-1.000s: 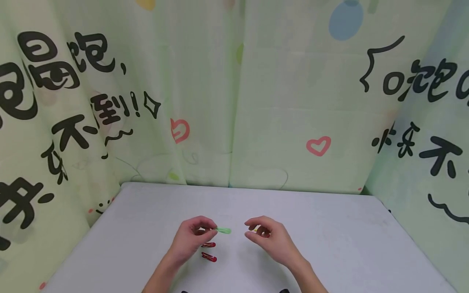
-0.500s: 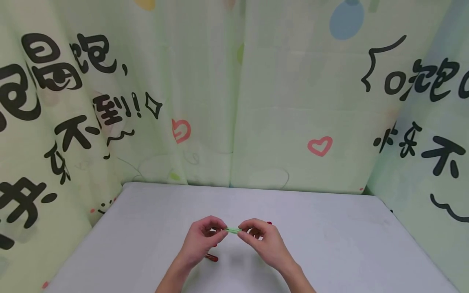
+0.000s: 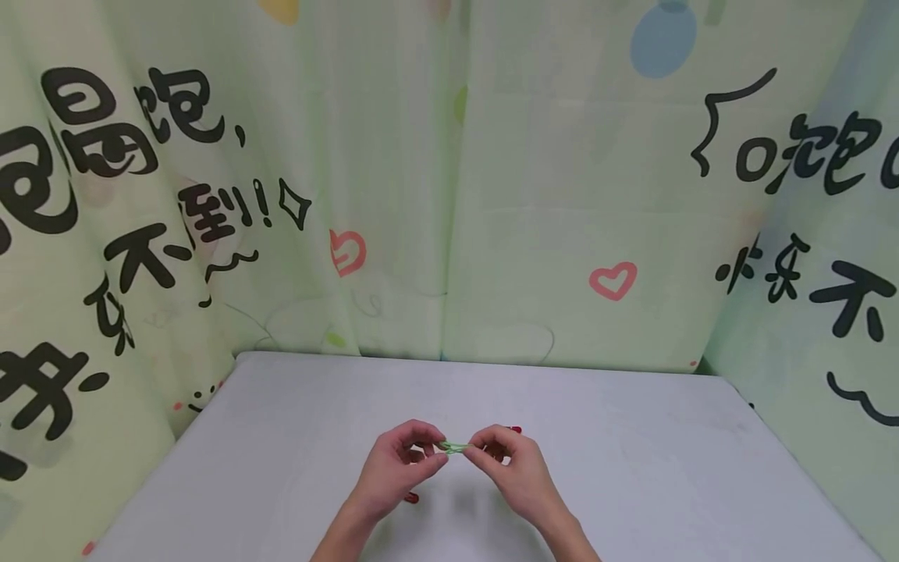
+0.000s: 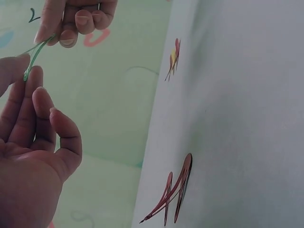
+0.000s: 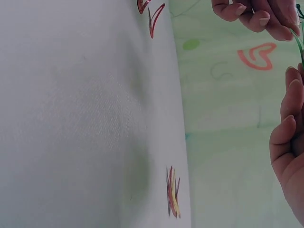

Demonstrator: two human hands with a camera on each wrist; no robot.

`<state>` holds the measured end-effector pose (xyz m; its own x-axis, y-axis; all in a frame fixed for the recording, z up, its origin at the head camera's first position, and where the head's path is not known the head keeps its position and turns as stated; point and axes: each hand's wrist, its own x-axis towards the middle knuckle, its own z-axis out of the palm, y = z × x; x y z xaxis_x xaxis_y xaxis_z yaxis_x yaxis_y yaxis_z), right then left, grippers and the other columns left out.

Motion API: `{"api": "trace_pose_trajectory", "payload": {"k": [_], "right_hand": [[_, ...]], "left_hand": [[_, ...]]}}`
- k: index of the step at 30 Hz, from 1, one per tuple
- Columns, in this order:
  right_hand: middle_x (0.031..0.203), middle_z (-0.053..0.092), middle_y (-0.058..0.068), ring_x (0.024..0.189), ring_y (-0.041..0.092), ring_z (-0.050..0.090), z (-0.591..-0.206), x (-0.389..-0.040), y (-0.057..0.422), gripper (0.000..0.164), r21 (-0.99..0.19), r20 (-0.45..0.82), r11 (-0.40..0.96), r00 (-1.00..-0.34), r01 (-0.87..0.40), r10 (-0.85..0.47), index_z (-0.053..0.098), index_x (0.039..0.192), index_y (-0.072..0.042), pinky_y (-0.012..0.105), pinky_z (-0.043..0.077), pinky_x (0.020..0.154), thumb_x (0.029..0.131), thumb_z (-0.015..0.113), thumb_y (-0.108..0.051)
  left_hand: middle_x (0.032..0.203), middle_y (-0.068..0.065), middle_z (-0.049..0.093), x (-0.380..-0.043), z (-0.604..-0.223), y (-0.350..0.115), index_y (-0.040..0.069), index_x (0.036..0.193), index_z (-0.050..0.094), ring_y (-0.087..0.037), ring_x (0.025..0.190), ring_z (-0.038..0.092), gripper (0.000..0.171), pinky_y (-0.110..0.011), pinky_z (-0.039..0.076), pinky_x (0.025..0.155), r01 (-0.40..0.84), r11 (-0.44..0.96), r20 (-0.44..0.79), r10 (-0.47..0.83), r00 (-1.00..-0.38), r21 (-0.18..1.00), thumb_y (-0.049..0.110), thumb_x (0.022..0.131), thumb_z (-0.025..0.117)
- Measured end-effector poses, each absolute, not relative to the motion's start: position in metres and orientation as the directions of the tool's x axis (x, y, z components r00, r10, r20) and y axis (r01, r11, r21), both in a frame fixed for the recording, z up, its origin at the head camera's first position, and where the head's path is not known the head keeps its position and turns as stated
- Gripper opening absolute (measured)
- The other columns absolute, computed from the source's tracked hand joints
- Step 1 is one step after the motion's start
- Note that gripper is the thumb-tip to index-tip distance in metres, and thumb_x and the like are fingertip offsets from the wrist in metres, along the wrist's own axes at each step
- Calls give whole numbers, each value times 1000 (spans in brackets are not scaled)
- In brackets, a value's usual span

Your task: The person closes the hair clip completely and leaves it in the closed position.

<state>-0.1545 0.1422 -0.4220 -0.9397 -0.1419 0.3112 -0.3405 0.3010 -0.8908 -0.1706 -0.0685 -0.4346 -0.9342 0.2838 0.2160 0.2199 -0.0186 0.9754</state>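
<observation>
A green snap hair clip (image 3: 455,448) is held up above the table between both hands. My left hand (image 3: 402,467) pinches one end with thumb and fingertips, while my right hand (image 3: 511,462) pinches the other. In the left wrist view the green clip (image 4: 32,62) is bent open, its two strips spread apart into a narrow V. Below the left hand lie two red snap clips (image 4: 186,183), standing open. Beyond the right hand is a small group of red and yellow clips (image 5: 174,192); in the head view the right hand mostly hides it.
A white table (image 3: 632,468) spreads under the hands. Behind it and along both sides hangs a pale green curtain (image 3: 534,234) printed with black characters and hearts.
My right hand has come left and taken the free end of the green clip, which only the left hand held before. The clip's strips have since spread apart.
</observation>
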Motion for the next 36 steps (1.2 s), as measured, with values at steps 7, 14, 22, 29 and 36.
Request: {"api": "trace_pose_trajectory", "payload": {"k": [7,14,22,29,36], "right_hand": [[77,63,-9,69,11,55,-424,-155,144,9,-853,401,315,-909,-417,-117,73,87,-15,24,45,68,86,80,-10],[76,64,-10,67,9,54,-431,-157,144,14,-735,571,356,-810,-577,-135,71,86,-12,27,47,63,82,82,-4],[74,61,-16,64,6,52,-431,-157,140,22,-685,600,406,-785,-605,-157,69,83,-18,27,48,58,81,83,-2],[72,59,-18,62,4,49,-434,-158,138,20,-663,612,430,-775,-612,-159,70,82,-16,25,46,55,80,83,0],[72,60,-19,61,3,50,-436,-158,136,26,-652,628,453,-768,-608,-127,69,80,-17,26,47,55,77,83,5]], "left_hand": [[89,-10,61,-168,-436,-63,1,103,68,-14,71,57,22,-21,37,45,226,-27,225,267,-937,974,5,84,81],[87,-6,61,-166,-438,-58,4,98,69,-15,70,54,17,-21,34,41,194,12,187,215,-959,981,8,86,80],[79,-4,61,-166,-438,-58,6,94,70,-15,71,53,13,-22,38,40,178,65,166,168,-972,982,9,86,80],[78,-3,63,-165,-437,-56,5,92,71,-16,73,55,11,-23,39,39,193,103,180,126,-976,976,8,86,80],[76,0,63,-164,-441,-50,9,88,71,-13,72,56,11,-24,46,61,269,118,260,92,-961,956,5,85,80]]}}
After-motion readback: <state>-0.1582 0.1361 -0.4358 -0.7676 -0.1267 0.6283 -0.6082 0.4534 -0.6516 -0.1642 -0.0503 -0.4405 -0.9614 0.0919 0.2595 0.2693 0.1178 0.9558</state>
